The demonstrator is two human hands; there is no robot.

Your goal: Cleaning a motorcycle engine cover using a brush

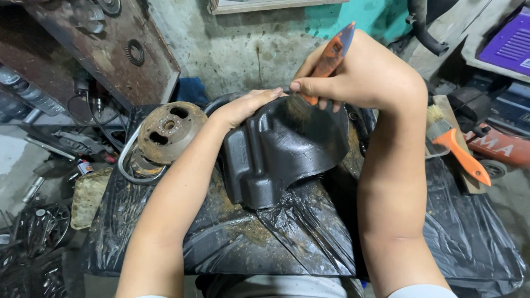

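Your right hand (364, 72) grips the orange brush (326, 66), bristles on the black cover (281, 149), top right side. Your left hand (243, 107) lies flat on its top left edge, fingers wide.

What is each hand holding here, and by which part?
The right hand holds an orange-handled paintbrush by its handle, bristles on the glossy black moulded cover. The left hand rests on the cover's top edge.
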